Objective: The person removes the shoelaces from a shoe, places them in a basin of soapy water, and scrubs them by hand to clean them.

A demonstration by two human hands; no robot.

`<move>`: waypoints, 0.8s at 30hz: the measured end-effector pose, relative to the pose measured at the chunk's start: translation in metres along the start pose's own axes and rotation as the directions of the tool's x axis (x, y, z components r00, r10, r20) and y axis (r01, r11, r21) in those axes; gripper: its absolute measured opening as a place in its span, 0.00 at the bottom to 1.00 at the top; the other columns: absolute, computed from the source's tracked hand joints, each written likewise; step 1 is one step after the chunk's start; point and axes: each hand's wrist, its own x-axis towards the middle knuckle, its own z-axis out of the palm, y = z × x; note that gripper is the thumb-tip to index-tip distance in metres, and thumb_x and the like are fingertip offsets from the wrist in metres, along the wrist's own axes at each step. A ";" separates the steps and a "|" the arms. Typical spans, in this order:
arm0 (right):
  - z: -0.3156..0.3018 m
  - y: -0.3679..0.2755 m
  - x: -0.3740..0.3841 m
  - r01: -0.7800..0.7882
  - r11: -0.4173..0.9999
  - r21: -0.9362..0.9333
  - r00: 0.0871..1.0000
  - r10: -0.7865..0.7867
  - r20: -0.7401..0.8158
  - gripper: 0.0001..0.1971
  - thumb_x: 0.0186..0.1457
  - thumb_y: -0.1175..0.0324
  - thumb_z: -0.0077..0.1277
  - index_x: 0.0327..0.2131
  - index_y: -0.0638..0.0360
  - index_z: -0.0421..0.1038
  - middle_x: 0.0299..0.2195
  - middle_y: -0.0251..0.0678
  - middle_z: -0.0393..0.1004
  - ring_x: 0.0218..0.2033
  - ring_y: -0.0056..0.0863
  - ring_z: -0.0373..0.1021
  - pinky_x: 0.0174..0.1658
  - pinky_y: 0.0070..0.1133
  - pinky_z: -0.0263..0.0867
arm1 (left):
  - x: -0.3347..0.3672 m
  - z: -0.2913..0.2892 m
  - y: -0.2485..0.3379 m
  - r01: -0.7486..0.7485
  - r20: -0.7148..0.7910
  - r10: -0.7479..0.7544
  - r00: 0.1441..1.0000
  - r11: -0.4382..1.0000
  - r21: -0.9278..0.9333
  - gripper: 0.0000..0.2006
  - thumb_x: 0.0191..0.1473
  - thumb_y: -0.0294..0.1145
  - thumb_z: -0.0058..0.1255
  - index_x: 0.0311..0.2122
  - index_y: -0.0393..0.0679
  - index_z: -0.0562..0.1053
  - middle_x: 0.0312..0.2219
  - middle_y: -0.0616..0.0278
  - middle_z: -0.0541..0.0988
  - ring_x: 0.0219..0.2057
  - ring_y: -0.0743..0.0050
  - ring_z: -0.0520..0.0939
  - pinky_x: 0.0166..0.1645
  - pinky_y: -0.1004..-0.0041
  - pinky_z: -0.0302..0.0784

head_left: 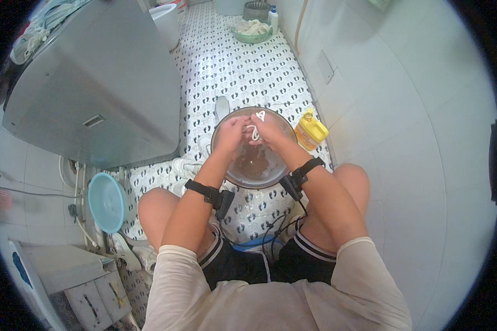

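Over a round basin (228,177) of cloudy, sudsy water, my two hands meet near its far side. A white shoelace (254,133) hangs in loops between them, and another loop shows above the right knuckles. My left hand (233,131) is closed, its bent fingers pressed on the lace beside the other hand. Wrapped round the same lace is my right hand (267,131). The fingertips of both hands are partly hidden. White shoes (188,166) stand on the floor left of the basin, and a pale insole-shaped piece (222,108) lies at its far left rim.
A yellow jug (311,131) stands right of the basin, near the tiled wall (381,121). At left are a grey appliance (105,83) and a light-blue basin (106,203). Farther off, a green basin (252,38) holds pale cloth beside a white pump bottle (273,20).
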 end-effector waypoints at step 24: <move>-0.072 0.010 -0.006 0.461 0.478 -0.748 0.775 -0.627 0.077 0.19 0.45 0.62 0.46 0.42 0.60 0.65 0.39 0.49 0.66 0.42 0.44 0.63 0.45 0.30 0.60 | 0.052 0.077 -0.044 0.377 0.323 -0.240 0.915 0.794 -0.476 0.20 0.57 0.44 0.31 0.45 0.37 0.62 0.40 0.53 0.70 0.40 0.63 0.74 0.46 0.63 0.71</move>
